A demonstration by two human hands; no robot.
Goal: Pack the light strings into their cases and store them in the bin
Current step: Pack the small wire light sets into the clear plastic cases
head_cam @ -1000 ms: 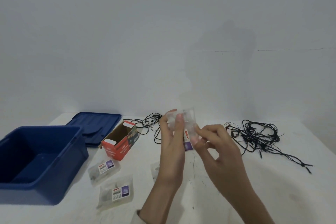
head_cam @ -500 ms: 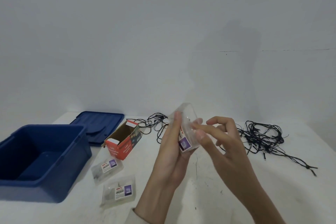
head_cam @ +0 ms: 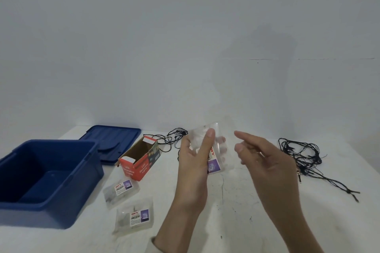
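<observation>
Gripping a clear case above the table, left hand has thumb and fingers curled round it. Right hand just beside, fingers loosely spread, holding nothing. Black light string lies tangled at right. Open blue bin sits far left.

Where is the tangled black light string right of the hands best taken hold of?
Likely the dense knot of the light string, reached from above by the right hand, open and nearest. Loops bunch there flat on the table, so one pinch gathers most; the thin tail would only drag the rest.
</observation>
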